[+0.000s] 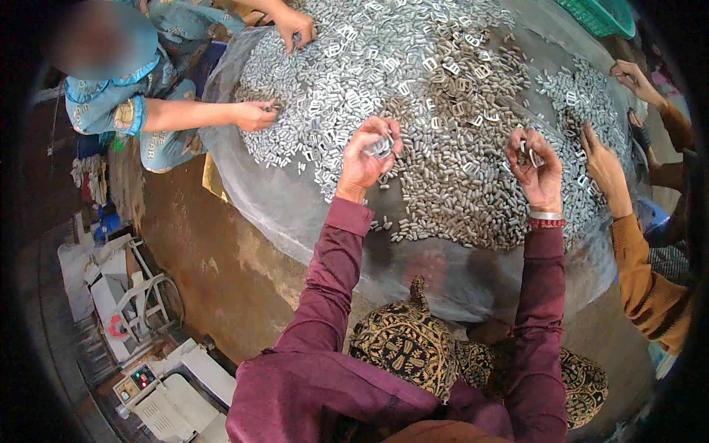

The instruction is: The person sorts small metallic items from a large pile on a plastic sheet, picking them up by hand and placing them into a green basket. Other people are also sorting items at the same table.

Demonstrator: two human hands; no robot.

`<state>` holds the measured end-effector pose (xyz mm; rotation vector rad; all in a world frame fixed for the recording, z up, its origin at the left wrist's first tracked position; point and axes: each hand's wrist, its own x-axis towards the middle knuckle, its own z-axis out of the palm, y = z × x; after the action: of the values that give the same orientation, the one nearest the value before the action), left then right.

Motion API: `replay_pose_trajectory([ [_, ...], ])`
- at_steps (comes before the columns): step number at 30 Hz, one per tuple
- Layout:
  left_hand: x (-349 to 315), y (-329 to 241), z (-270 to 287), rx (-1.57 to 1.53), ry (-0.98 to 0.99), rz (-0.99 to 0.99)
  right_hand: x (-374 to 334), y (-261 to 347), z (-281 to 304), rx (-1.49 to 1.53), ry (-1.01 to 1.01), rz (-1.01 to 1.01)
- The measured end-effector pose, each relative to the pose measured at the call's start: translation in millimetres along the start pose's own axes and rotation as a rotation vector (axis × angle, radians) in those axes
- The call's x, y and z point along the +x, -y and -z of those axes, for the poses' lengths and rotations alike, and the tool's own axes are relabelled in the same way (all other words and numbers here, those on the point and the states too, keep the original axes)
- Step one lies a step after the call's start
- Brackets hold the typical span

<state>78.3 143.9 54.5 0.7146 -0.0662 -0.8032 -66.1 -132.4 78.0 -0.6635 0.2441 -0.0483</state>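
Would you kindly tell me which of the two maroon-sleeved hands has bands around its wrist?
The right hand: a silvery band and a red bracelet circle its wrist, whereas the left hand shows bare skin down to its maroon cuff.

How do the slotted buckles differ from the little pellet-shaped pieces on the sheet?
The slotted buckles have openings, while the pellet-shaped pieces look solid and rounded. The buckles are larger than the pieces. The buckles lie scattered; the pieces far outnumber them. Both look mostly grey and metallic.
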Motion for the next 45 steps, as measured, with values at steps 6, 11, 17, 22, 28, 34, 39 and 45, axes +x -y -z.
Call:
replay_pose_trajectory([
  [6,-10.9,-12.8,17.0,0.584,-0.280,0.289,13.0,-4.1,-16.0,-0.414,-0.038,-0.199],
  [11,-3.5,44.0,60.1,1.782,-0.132,-0.383,2.2,-78.0,27.5,-1.840,-0.024,0.140],
  [17,7.1,22.2,32.0,1.119,-0.152,0.029,3.3,-71.6,15.4,-1.289,-0.246,0.253],
  [22,-13.6,-10.0,21.7,0.012,0.107,0.041,1.7,-19.8,-8.4,-0.038,-0.014,-0.048],
  [28,-25.6,-17.0,29.8,-0.069,0.045,-0.031,26.7,-14.6,-24.2,0.064,0.207,-0.070],
  [34,-61.5,-34.5,26.8,0.416,-0.357,0.197,97.7,-41.9,-3.8,-1.341,-0.176,-0.187],
  [39,-64.1,8.8,58.8,1.837,-0.212,-0.098,93.9,-104.7,7.7,-2.063,-0.202,-0.001],
  [45,-65.5,30.5,64.3,1.965,-0.187,-0.140,39.4,-98.7,6.4,-1.858,0.025,0.049],
])
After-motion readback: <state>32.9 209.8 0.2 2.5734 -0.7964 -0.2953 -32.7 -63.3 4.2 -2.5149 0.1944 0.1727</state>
